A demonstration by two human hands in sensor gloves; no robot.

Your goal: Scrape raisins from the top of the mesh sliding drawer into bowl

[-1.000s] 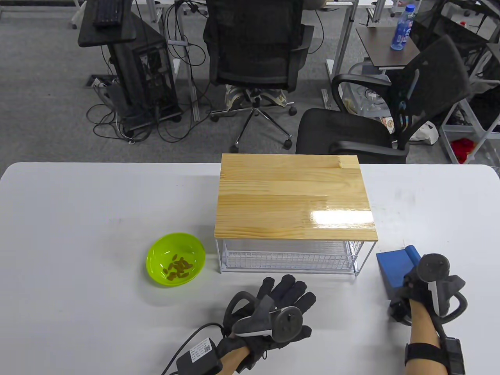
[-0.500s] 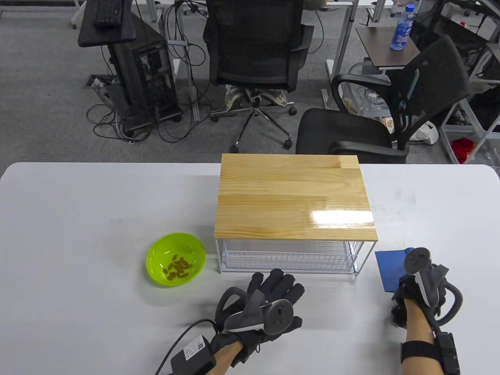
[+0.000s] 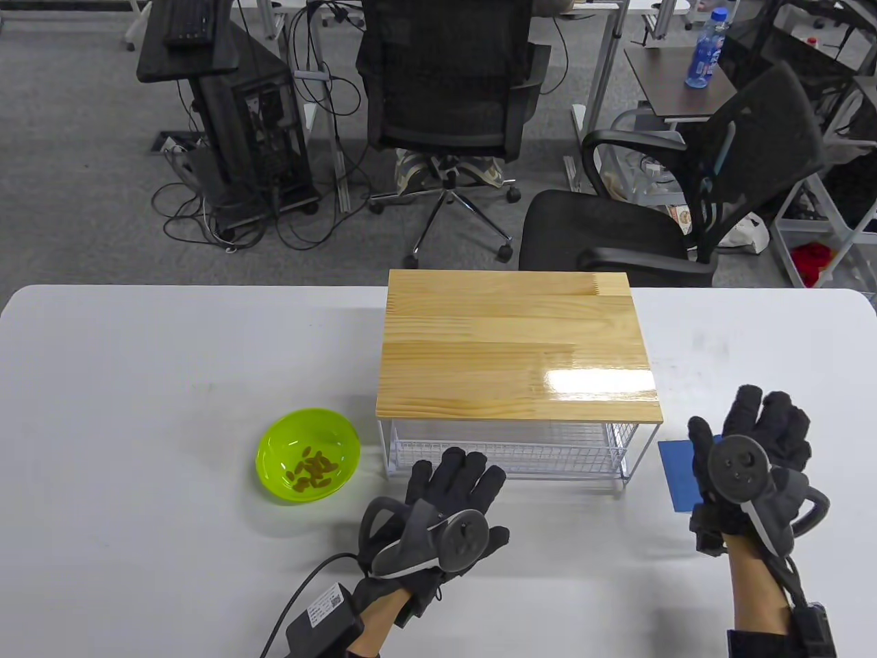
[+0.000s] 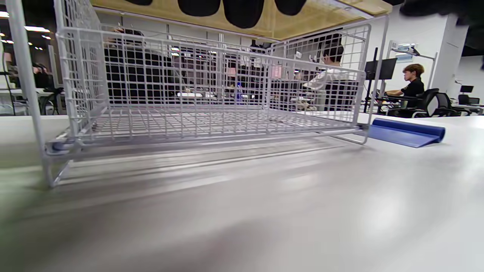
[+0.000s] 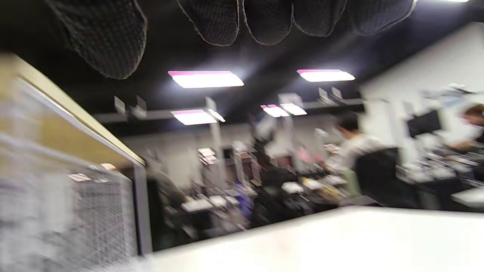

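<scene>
The white mesh sliding drawer (image 3: pixel 507 449) (image 4: pixel 211 94) stands mid-table under a bare wooden top (image 3: pixel 514 343). A green bowl (image 3: pixel 308 454) with several raisins (image 3: pixel 312 469) sits to its left. My left hand (image 3: pixel 455 480) lies flat on the table in front of the drawer, fingers straight, empty. My right hand (image 3: pixel 754 425) is raised with fingers spread, holding nothing, above the blue scraper (image 3: pixel 678 473) (image 4: pixel 406 132) that lies flat on the table right of the drawer. Fingertips (image 5: pixel 264 19) hang at the top of the blurred right wrist view.
Office chairs (image 3: pixel 445 89) and a computer cart (image 3: pixel 226 103) stand beyond the table's far edge. A cable and small box (image 3: pixel 322 620) trail from my left wrist at the near edge.
My right hand let go of the blue scraper, which now lies flat, and rose with fingers spread. My left hand slid forward and left toward the drawer front.
</scene>
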